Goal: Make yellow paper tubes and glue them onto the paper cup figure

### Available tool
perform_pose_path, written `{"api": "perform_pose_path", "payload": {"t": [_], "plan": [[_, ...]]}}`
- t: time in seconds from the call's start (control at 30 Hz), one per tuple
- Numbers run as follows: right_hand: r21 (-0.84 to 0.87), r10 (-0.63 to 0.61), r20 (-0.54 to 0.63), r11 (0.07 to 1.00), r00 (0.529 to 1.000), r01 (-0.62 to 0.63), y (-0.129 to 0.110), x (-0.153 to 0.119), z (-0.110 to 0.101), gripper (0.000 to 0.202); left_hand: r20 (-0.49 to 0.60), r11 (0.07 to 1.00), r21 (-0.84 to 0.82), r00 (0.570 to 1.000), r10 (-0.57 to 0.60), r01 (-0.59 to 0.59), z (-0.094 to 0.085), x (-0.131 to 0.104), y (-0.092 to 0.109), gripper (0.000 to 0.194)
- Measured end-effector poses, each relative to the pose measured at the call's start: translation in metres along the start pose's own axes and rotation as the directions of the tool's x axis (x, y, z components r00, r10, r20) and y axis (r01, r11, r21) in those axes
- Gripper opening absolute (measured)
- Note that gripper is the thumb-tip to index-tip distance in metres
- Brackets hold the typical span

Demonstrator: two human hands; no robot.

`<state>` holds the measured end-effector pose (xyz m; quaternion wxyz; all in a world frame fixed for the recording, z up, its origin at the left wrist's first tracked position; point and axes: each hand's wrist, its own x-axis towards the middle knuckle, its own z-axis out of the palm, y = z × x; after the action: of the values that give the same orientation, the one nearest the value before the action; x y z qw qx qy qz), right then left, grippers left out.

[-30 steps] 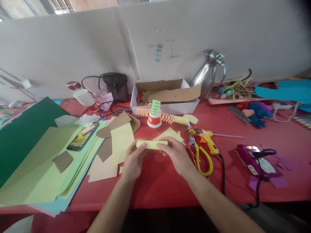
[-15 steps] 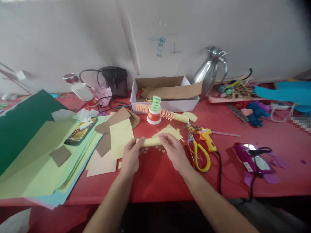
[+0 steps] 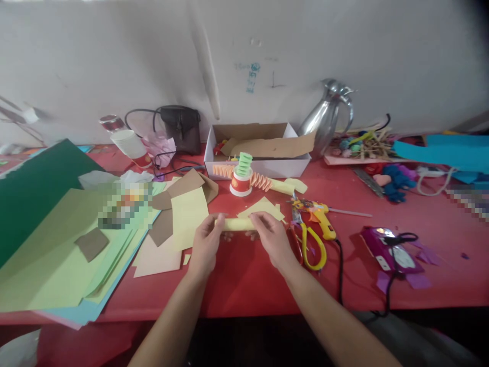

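A rolled strip of pale yellow paper (image 3: 237,225) is stretched level between my two hands, above the red table. My left hand (image 3: 206,242) pinches its left end with thumb and fingers, and my right hand (image 3: 272,238) pinches the right end. Behind them stands a small red and white paper cup (image 3: 241,184) with a green folded paper spring (image 3: 244,164) on top and orange folded springs at both sides. A yellow paper piece (image 3: 282,186) joins the right-hand spring. Flat yellow paper (image 3: 261,210) lies just beyond the roll.
Yellow-handled scissors (image 3: 314,248) and a yellow glue gun (image 3: 323,220) with its cord lie to the right, near a purple device (image 3: 393,252). Coloured sheets (image 3: 46,250) cover the left. Behind are a white box (image 3: 263,167), a metal jug (image 3: 324,114) and a black bag (image 3: 181,130).
The view has shifted slightly, so objects at the right appear a little further left. Both hands keep hold of the yellow roll in nearly the same pose.
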<state>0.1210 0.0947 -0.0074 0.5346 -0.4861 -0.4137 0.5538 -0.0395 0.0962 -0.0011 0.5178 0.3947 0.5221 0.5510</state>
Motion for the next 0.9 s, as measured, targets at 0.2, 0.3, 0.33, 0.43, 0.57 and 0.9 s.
{"api": "perform_pose_path", "payload": {"t": [0.2,0.3,0.33,0.43,0.57,0.9], "plan": [[0.095,-0.009,-0.043,0.995,0.999,0.013,-0.007,-0.006,-0.001,0.035,-0.050,0.996,-0.065,0.997,0.053,-0.056,-0.003,0.001,0.000,0.029],[0.044,-0.056,0.022,0.998,0.998,0.055,-0.009,-0.009,-0.001,0.027,-0.014,0.994,-0.087,0.997,0.072,-0.073,-0.003,0.000,0.000,0.028],[0.015,-0.072,0.031,0.997,0.997,0.072,-0.009,-0.010,-0.001,0.025,0.004,0.993,-0.088,0.997,0.077,-0.076,-0.003,-0.001,0.001,0.028],[-0.028,-0.122,0.010,0.992,0.992,0.122,-0.009,-0.011,-0.001,0.022,0.018,0.986,-0.127,0.994,0.111,-0.108,-0.002,-0.003,0.002,0.033],[0.067,-0.104,-0.049,0.992,0.993,0.107,-0.008,-0.010,-0.001,0.023,0.003,0.963,-0.166,0.976,0.218,-0.214,-0.004,-0.003,0.001,0.024],[0.094,-0.171,-0.019,0.981,0.985,0.172,-0.008,-0.009,-0.001,0.012,0.075,0.979,-0.045,0.976,0.203,-0.200,-0.010,0.000,-0.005,0.017]]}}
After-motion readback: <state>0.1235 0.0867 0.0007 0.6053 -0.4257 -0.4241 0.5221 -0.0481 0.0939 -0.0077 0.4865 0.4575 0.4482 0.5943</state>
